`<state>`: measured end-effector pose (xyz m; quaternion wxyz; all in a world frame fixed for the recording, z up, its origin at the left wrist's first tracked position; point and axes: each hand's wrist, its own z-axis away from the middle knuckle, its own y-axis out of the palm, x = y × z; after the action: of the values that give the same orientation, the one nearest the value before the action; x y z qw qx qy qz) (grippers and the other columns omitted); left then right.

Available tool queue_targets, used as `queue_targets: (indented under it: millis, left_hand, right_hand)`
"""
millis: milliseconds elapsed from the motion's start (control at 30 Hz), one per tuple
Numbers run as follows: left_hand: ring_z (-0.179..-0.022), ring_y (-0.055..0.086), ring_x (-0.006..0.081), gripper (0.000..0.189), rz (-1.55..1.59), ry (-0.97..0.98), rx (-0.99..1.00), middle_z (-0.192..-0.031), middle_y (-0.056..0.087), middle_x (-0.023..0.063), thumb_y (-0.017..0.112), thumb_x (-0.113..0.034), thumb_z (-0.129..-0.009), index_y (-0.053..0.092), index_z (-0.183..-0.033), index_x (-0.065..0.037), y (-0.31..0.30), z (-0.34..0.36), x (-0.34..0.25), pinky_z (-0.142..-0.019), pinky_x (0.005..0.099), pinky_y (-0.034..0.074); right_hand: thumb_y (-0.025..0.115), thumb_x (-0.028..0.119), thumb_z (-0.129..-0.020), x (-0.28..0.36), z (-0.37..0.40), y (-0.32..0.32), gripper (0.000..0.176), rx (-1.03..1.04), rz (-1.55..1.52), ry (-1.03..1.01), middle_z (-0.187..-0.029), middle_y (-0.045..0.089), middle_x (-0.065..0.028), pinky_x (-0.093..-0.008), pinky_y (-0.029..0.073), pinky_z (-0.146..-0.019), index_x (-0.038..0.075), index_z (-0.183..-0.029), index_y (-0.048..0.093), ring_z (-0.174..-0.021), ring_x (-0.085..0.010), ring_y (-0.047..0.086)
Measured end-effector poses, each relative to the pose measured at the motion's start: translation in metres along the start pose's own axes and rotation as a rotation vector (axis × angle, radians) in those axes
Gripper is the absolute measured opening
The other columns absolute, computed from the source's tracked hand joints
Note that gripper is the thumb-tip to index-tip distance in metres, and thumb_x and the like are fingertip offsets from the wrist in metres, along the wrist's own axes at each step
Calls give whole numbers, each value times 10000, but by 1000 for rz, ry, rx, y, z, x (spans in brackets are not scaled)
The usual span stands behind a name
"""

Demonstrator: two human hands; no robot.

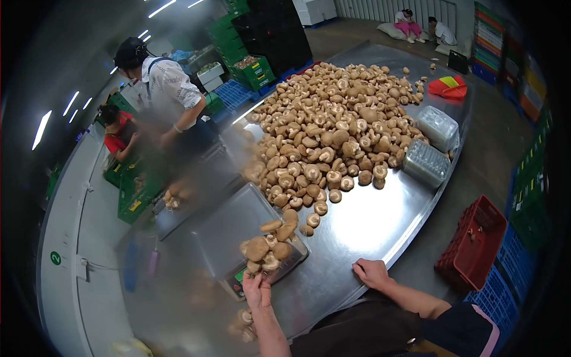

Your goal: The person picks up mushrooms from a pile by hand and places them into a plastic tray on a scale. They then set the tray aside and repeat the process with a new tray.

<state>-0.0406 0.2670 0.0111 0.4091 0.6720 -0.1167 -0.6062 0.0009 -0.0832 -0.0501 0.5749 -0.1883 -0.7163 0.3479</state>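
Note:
My left hand (pixel 257 290) is at the front edge of a scale (pixel 235 223), its fingers pinched at the lower mushrooms of a small pile (pixel 259 248) on the scale's right side. Whether it grips one of them is too small to tell. My right hand (pixel 372 273) rests on the metal table (pixel 363 229) near its front edge, fingers curled, holding nothing visible. Beyond both hands spreads a large heap of brown mushrooms (pixel 333 131). A few more mushrooms (pixel 243 324) lie below the scale, beside my left forearm.
Stacked clear trays (pixel 426 162) and a red scoop (pixel 448 87) lie at the table's right side. A red crate (pixel 473 241) stands right of the table. Across the table at left, a co-worker (pixel 169 89) leans in; another person (pixel 119 134) is behind. A blurred smear hides part of the left.

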Motion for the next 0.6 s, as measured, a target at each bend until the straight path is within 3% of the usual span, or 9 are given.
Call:
queue_targets:
  millis: [67, 167, 567, 600]
  left_hand:
    - [-1129, 610, 359, 276, 3, 10, 8, -1249, 554, 205, 538, 85, -902, 457, -1154, 6, -1, -1, 0, -919, 612, 546]
    - [-1110, 607, 282, 308, -30, -3, 19, -1232, 588, 155, 560, 60, -896, 504, -1196, 24, 17, 3, -6, -986, 424, 506]
    - [-1016, 631, 263, 297, -7, 14, 3, -1163, 605, 129, 553, 51, -905, 503, -1189, -19, 12, 9, -11, -914, 459, 544]
    - [-1037, 632, 293, 319, -12, 20, 6, -1188, 591, 152, 537, 58, -904, 477, -1210, -7, 4, 7, -11, -909, 500, 550]
  right_hand:
    - [607, 280, -904, 0, 0, 0, 236, 5, 13, 5, -690, 647, -143, -425, 507, -603, 69, -820, 671, -639, -341, 640]
    - [610, 281, -902, 1, 0, -1, 234, 3, 14, 7, -695, 652, -137, -423, 508, -606, 71, -820, 673, -639, -338, 642]
    - [609, 311, -905, 2, 0, 1, 266, 3, 20, 39, -677, 648, -142, -450, 498, -604, 78, -782, 648, -641, -354, 639]
    - [608, 313, -904, 2, 0, 0, 265, 9, 25, 43, -680, 652, -142, -451, 499, -606, 80, -785, 652, -642, -354, 640]
